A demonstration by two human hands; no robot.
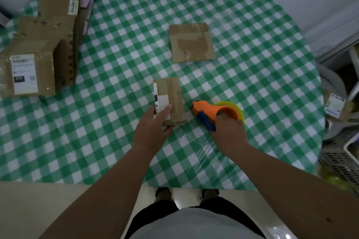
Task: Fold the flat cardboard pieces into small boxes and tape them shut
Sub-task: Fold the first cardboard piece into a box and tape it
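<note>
A small folded cardboard box [173, 97] with a white label stands on the green-and-white checked tablecloth [252, 64] near the middle. My left hand [153, 128] grips its near end, fingers laid over the top and thumb beneath the edge. Just right of it, my right hand [229, 132] holds an orange tape dispenser [209, 111] with a blue handle and a yellow-green roll. A strip of clear tape runs from the box's near end toward the dispenser. Farther back lies a flat cardboard piece [192, 43] with old tape marks.
A pile of larger cardboard boxes [40, 50] with shipping labels fills the table's left side. Crates and a basket [342, 155] stand on the floor off the right edge. The table's near edge runs just before my feet.
</note>
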